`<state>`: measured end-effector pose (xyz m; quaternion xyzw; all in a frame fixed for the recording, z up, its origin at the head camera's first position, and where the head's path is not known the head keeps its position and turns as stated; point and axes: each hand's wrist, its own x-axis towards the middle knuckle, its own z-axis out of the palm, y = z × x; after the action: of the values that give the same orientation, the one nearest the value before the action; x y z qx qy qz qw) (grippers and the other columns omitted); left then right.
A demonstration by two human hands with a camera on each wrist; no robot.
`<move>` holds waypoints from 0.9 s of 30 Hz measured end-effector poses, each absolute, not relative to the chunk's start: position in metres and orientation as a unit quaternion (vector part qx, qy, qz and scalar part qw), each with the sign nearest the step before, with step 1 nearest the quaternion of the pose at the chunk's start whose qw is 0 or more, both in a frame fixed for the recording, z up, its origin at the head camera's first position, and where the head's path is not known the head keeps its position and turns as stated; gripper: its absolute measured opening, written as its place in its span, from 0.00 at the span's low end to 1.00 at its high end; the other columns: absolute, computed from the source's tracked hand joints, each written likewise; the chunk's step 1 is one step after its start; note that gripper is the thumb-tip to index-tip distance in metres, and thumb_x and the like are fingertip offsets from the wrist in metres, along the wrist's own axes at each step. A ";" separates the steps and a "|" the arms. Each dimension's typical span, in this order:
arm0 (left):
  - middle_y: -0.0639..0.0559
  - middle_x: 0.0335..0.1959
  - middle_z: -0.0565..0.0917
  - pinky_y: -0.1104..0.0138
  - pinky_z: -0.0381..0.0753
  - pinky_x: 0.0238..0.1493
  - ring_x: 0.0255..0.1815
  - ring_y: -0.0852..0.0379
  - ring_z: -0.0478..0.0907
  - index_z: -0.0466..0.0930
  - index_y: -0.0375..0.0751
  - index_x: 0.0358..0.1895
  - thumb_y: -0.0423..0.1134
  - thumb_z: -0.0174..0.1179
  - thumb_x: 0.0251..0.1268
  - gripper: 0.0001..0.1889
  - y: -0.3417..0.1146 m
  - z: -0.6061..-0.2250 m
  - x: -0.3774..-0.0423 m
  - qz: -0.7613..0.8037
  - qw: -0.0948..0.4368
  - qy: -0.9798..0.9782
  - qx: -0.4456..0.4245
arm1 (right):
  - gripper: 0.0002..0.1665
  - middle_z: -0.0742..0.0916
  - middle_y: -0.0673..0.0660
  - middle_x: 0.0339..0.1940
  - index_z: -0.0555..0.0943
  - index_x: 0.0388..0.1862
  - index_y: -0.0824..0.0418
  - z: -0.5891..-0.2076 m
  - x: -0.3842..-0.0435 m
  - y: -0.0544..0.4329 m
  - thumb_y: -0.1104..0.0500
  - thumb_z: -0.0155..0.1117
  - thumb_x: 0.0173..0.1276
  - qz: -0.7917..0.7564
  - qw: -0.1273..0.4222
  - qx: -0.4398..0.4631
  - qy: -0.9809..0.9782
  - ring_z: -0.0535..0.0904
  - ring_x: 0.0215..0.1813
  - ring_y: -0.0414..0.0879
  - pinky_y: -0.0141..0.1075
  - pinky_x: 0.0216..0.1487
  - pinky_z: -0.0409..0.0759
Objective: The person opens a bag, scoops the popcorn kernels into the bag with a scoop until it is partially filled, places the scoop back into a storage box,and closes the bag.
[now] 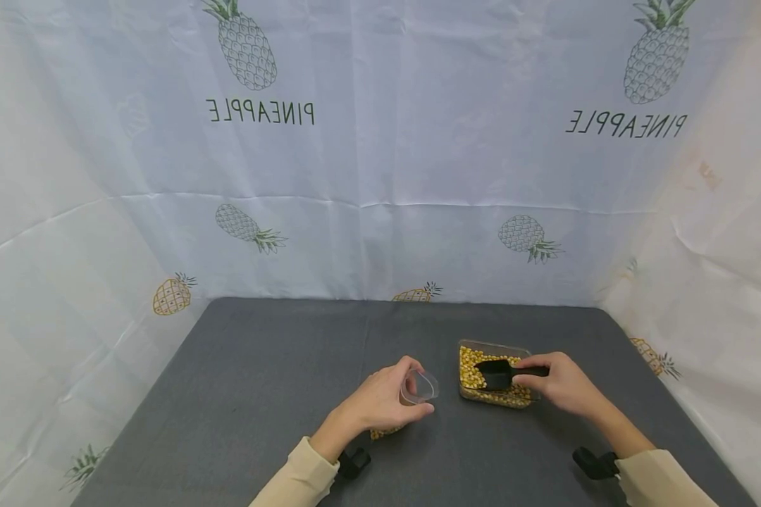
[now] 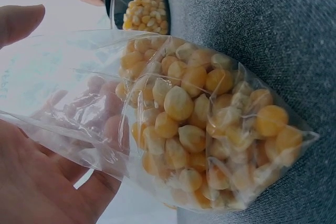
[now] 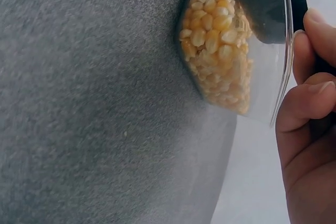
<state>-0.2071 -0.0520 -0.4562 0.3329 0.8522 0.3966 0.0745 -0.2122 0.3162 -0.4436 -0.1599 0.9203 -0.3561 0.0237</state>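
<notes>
My left hand [image 1: 380,398] holds the upper part of a clear plastic bag [image 2: 184,114], its thumb and fingers spread around the gaping mouth. Yellow corn kernels fill the lower part of this bag, which stands on the table in the left wrist view. With my right hand [image 1: 566,386] I grip the handle of a black scoop [image 1: 496,375]. The scoop's bowl dips among the corn kernels [image 1: 471,365] inside a clear rectangular container [image 3: 265,93]. In the right wrist view, fingers and thumb close around the handle beside the container's rim.
A dark grey cloth covers the table [image 1: 279,359]. White curtains [image 1: 380,155] printed with pineapples hang behind it and along both sides. Black wrist devices [image 1: 354,463] sit below both forearms. The container stands right of the bag, with a gap between them.
</notes>
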 end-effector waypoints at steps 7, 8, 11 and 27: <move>0.65 0.37 0.76 0.71 0.79 0.37 0.31 0.72 0.78 0.71 0.47 0.63 0.55 0.65 0.66 0.27 -0.052 -0.457 -0.207 0.396 0.071 0.853 0.333 | 0.23 0.88 0.62 0.50 0.86 0.54 0.66 -0.441 -0.214 0.309 0.50 0.70 0.70 -0.359 0.033 -0.167 0.918 0.82 0.34 0.46 0.40 0.35 0.76; 0.65 0.37 0.76 0.71 0.79 0.37 0.31 0.72 0.78 0.71 0.47 0.62 0.55 0.65 0.66 0.27 -0.052 -0.457 -0.207 0.397 0.071 0.852 0.333 | 0.23 0.88 0.62 0.50 0.86 0.54 0.66 -0.441 -0.214 0.309 0.50 0.70 0.70 -0.357 0.032 -0.168 0.918 0.83 0.38 0.47 0.40 0.36 0.76; 0.65 0.36 0.76 0.71 0.79 0.36 0.31 0.72 0.78 0.71 0.47 0.62 0.55 0.65 0.66 0.27 -0.052 -0.457 -0.207 0.396 0.070 0.852 0.334 | 0.23 0.88 0.62 0.51 0.86 0.54 0.67 -0.442 -0.215 0.307 0.50 0.70 0.70 -0.355 0.032 -0.169 0.919 0.84 0.47 0.52 0.40 0.37 0.76; 0.65 0.37 0.76 0.71 0.79 0.36 0.31 0.72 0.78 0.71 0.46 0.63 0.55 0.65 0.67 0.28 -0.052 -0.456 -0.207 0.396 0.070 0.852 0.337 | 0.20 0.86 0.66 0.55 0.87 0.54 0.61 -0.448 -0.209 0.321 0.50 0.71 0.70 -0.384 -0.010 -0.136 0.913 0.79 0.59 0.68 0.58 0.50 0.81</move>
<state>-0.2069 -0.0523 -0.4564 0.3367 0.8516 0.3956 0.0701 -0.2092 0.3205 -0.4477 -0.1359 0.9133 -0.3837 -0.0097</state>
